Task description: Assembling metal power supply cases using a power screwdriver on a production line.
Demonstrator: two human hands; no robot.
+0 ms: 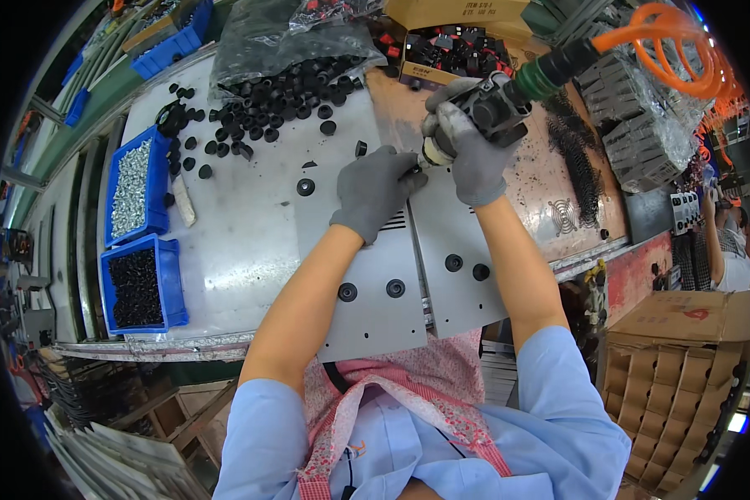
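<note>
Two grey sheet-metal panels lie side by side before me, a left panel [375, 321] and a right panel [462, 292]. Black round rubber feet, like this foot [396, 287], sit on both. My left hand [373, 192], in a grey glove, is over the far part of the left panel. Its fingers pinch a small black foot [412, 167] near the gap between the panels. In my gloved right hand [472, 158] is a black air tool [493, 104], wrapped by the fingers above the right panel's far end. The tool's working tip is hidden.
Loose black feet [267, 104] are heaped at the back. Blue bins hold silvery fasteners [131, 187] and black screws [135, 287] on the left. An orange coiled hose [683, 42] runs from the tool. Behind it stands an open carton [425, 77]; a divided box [658, 392] is lower right.
</note>
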